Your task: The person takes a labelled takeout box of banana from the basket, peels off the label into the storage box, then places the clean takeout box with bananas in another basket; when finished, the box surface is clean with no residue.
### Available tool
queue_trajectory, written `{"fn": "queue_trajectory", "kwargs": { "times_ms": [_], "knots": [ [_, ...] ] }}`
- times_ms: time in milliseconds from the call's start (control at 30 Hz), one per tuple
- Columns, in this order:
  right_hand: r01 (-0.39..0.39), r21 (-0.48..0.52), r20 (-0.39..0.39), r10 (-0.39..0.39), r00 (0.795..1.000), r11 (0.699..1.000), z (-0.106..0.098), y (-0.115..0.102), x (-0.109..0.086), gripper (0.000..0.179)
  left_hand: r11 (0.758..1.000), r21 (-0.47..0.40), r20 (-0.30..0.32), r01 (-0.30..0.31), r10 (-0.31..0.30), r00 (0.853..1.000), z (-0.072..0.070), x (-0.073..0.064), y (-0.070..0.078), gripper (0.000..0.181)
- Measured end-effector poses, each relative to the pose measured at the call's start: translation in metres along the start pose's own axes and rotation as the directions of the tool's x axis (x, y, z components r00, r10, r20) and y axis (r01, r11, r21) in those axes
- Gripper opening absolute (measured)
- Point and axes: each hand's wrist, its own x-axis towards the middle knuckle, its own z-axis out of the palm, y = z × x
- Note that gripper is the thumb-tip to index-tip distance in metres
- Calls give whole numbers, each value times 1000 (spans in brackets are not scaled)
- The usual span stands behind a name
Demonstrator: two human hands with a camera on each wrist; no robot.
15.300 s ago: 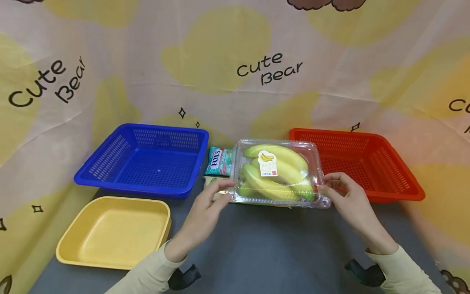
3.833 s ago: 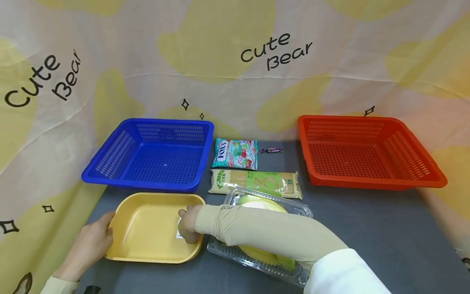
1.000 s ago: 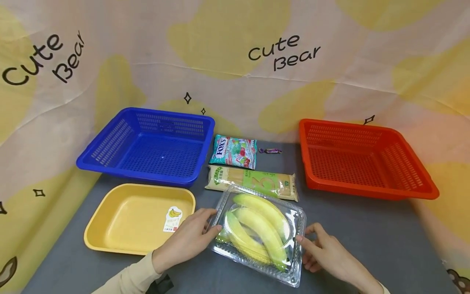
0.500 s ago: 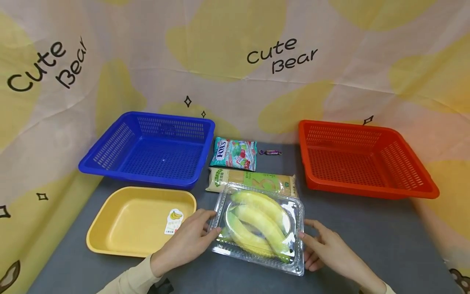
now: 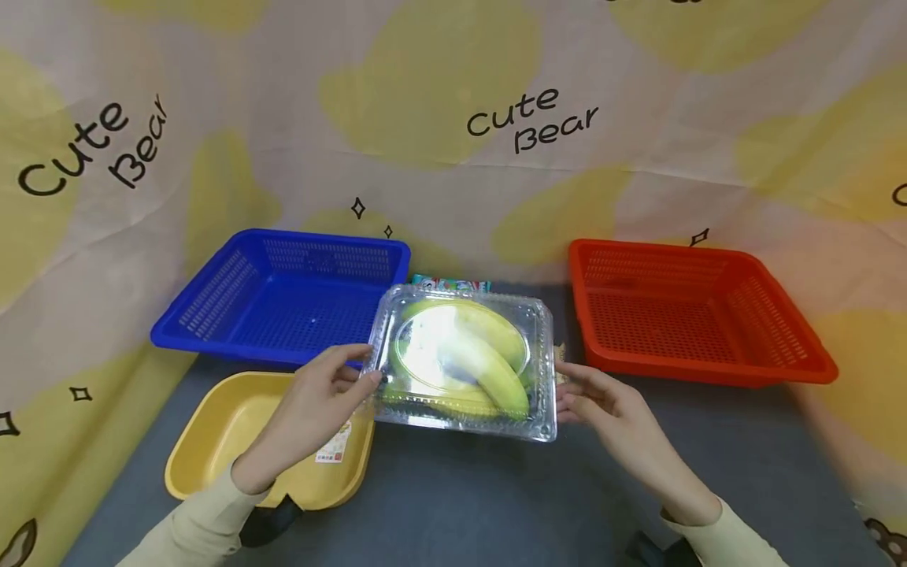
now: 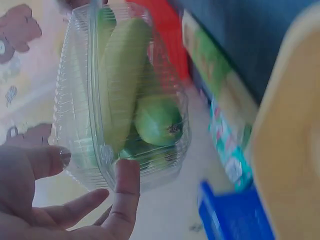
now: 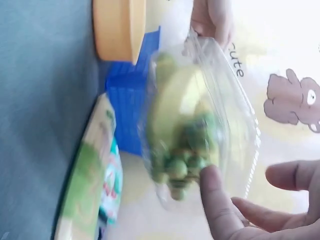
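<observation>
A clear plastic clamshell box of bananas (image 5: 460, 358) is held up off the table, its lid tilted toward me. My left hand (image 5: 312, 409) pinches its left rim; in the left wrist view the thumb lies on the lid side and a finger (image 6: 127, 187) on the base side. At the right end is my right hand (image 5: 616, 425), with a fingertip against the box and the thumb (image 7: 287, 175) standing off the lid in the right wrist view. A white sticker with a banana picture (image 5: 333, 445) lies in the yellow tray (image 5: 212, 429), partly covered by my left hand.
A blue basket (image 5: 298, 315) stands back left, a red basket (image 5: 673, 315) back right. Behind the box, a teal FOX'S candy bag (image 5: 460, 285) and a noodle pack (image 7: 82, 185) lie on the grey table (image 5: 453, 504), mostly hidden in the head view.
Earlier the right hand set the box's banana sticker in the yellow tray. Over the last second both hands have raised the box and shifted it left, covering most of the noodle pack.
</observation>
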Motion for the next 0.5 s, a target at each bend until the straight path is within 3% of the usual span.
{"fn": "queue_trajectory", "kwargs": {
  "times_ms": [133, 300, 500],
  "knots": [
    [62, 126, 9, -64, 998, 990, 17, -12, 26, 39, 999, 47, -101, -24, 28, 994, -28, 11, -6, 47],
    [170, 248, 44, -186, 982, 954, 45, -35, 62, 46, 997, 75, -232, 16, 2, 973, -63, 26, -22, 49],
    [304, 217, 6, -312, 950, 928, 79, -57, 95, 48, 996, 28, -338, 85, -71, 938, -94, 38, -37, 51]
  ]
}}
